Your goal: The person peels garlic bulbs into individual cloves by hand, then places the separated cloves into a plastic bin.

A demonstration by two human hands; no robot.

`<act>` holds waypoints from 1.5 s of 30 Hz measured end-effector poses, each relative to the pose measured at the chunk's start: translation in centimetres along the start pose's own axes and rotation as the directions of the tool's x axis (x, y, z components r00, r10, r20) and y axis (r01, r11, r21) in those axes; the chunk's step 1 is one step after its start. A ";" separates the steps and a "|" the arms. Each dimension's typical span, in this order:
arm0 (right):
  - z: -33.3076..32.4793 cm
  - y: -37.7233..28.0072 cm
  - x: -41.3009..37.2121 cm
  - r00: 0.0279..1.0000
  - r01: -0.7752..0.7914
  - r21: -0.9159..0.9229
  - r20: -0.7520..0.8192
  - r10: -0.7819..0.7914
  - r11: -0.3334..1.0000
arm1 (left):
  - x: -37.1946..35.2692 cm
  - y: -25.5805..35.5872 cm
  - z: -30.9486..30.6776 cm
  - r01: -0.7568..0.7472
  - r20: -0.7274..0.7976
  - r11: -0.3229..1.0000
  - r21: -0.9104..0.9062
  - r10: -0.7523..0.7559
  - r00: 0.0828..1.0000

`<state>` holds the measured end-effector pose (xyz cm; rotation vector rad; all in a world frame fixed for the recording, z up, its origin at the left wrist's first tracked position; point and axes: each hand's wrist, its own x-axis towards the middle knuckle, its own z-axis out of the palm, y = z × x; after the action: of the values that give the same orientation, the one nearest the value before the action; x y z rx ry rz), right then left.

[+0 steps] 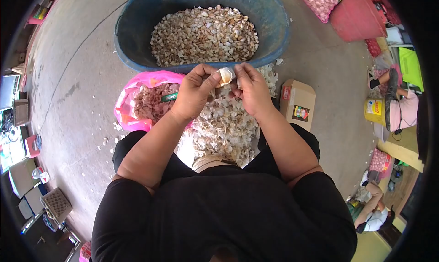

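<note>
My left hand (pixel 195 91) pinches a partly peeled garlic bulb (pixel 224 76) between thumb and fingers. Closed at the bulb's right edge, my right hand (pixel 252 91) has its fingertips against the loose papery skin. Just beyond both hands is a big blue tub (pixel 125 37) with a heap of separated garlic cloves (pixel 206 35) inside. Below the hands, between my legs, lies a pile of pale garlic skins (pixel 224 124). A pink plastic bag (pixel 125 95) at the left holds reddish garlic or skins, with a green label or strip (pixel 169 97) on top.
A flat cardboard box (pixel 298 107) lies by my right knee. Pink mesh sacks (pixel 318 1) and a red tub (pixel 359 17) stand at the upper right. Two people (pixel 402 108) sit along the right, near a yellow bucket (pixel 376 108). Baskets (pixel 56 205) line the left.
</note>
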<state>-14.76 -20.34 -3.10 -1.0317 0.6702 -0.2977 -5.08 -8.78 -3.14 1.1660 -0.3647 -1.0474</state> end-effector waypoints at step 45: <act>-0.5 -0.4 -0.6 0.983 -0.113 0.124 0.156 0.093 0.986 | 0.4 1.2 -0.6 0.103 -0.089 0.980 0.171 -0.089 0.992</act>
<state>-15.53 -20.58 -2.66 -0.8799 0.5579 -0.1698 -3.88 -8.74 -2.38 1.3909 -0.3445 -1.0641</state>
